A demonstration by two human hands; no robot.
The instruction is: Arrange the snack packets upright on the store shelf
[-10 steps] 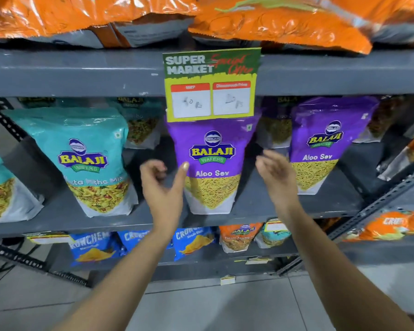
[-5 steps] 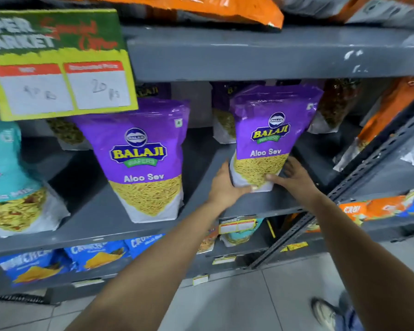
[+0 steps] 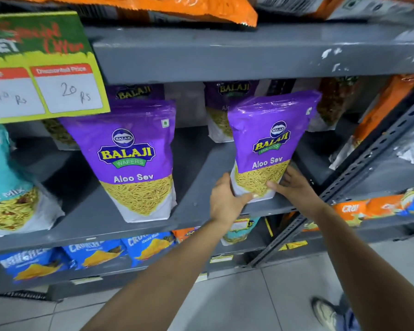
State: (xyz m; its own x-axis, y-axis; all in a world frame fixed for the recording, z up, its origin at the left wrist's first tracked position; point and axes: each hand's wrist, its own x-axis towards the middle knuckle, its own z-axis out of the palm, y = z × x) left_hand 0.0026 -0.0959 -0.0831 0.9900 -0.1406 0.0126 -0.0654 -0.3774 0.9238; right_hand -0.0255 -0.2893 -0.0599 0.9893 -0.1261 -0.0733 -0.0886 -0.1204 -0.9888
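Both hands at the base of one glossy purple plastic Aloo Sev snack packet (image 3: 270, 144), which stands on the grey metal middle shelf (image 3: 196, 187) near its front edge. Left hand (image 3: 225, 201) cups the lower left corner, fingers wrapped round the white bottom of the pouch. Right hand (image 3: 294, 187) lies flat against the lower right side, fingers spread over the clear window showing yellow sev. The grip is a two-sided clamp on the packet's base, neither hand fully closed.

Packet leans: its top tilts up and to the right of the grip, away from plumb. Whether its base sits flat on the shelf I cannot tell; the hands cover it.

Well to the left of the grip, a second purple Aloo Sev packet (image 3: 134, 161) stands free and near upright. Farther left, a teal mix packet (image 3: 7, 187), partly cut off by the frame edge. Behind the grip, more purple packets (image 3: 225, 108) line the back of the shelf. Above and left hangs a green and yellow price card (image 3: 43, 68).

Step in hand, as I judge it: squaring up the right-hand purple packet. Next move likely calls for pressing the base down flat, bringing the top leftward until it stands straight, facing forward like its neighbour, then easing both hands off slowly so the soft pouch does not slump.
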